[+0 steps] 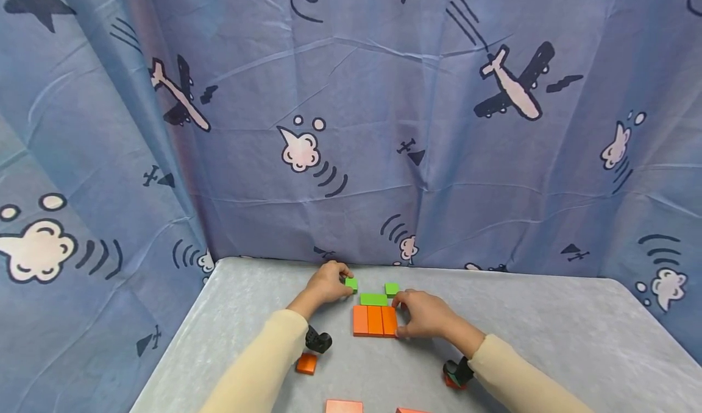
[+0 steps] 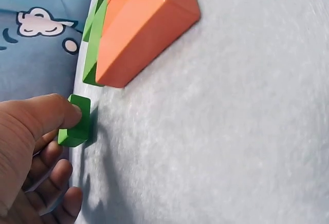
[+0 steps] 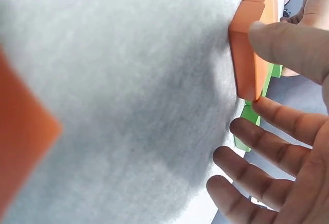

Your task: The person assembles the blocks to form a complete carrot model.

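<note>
At the far side of the table, my left hand (image 1: 326, 283) pinches a small green block (image 1: 351, 285) between thumb and fingers; the left wrist view shows the thumb on that block (image 2: 82, 115). My right hand (image 1: 428, 315) holds the rightmost orange block (image 1: 389, 321) by its ends, thumb at the near end and index fingertip at the far one. Three orange blocks stand side by side in a row. Behind them lies a long green block (image 1: 373, 300). Another small green block (image 1: 392, 289) sits just beyond its right end, close to my right fingers.
An orange block (image 1: 306, 363) lies beside my left forearm. A red-orange block (image 1: 454, 384) is partly hidden by the right wrist camera. Two more orange-toned blocks, one pale (image 1: 343, 406), show at the bottom edge. A patterned curtain (image 1: 351, 218) hangs behind the table.
</note>
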### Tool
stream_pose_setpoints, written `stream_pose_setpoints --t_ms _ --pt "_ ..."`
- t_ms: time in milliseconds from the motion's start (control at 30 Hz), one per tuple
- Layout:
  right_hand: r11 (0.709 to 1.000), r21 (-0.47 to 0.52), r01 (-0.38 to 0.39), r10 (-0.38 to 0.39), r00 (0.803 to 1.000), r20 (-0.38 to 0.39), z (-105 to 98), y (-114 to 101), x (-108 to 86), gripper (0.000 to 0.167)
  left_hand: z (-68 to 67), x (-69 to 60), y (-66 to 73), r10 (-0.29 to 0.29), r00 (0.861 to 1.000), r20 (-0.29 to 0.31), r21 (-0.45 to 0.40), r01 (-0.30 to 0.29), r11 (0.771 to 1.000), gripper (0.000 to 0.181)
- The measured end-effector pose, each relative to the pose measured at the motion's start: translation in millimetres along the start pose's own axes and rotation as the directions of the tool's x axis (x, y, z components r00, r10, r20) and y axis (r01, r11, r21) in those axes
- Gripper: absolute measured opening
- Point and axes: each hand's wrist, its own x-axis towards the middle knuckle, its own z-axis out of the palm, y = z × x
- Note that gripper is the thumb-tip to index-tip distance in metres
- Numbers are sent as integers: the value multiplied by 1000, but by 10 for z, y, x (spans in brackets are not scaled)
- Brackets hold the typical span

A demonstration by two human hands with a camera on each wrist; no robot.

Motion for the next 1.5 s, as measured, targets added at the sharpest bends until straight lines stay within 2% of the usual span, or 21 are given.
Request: stream_pose_setpoints --t_ms 233,433,1133,1300,1400,1500 --pt "1000 -3 -13 13 1000 0 -8 -10 4 42 58 37 14 17 1000 4 36 -17 999 28" --pt "1000 -6 -11 11 1000 4 14 7 27 42 73 38 35 -3 1000 19 24 2 1000 27" --pt "1000 0 -16 16 1000 10 -30 -34 -10 42 41 -19 87 -12 1000 22 60 11 998 31" --pt "1000 1 -10 10 1000 4 -29 -38 -10 42 -12 -95 99 3 1000 23 60 -5 998 37" --pt "1000 -4 -10 10 1000 3 -21 -25 3 42 -63 -184 107 19 999 28 66 -20 998 38" --pt "1000 -4 -21 21 1000 7 -10 -11 14 43 -123 -315 109 59 998 34 67 -61 996 37"
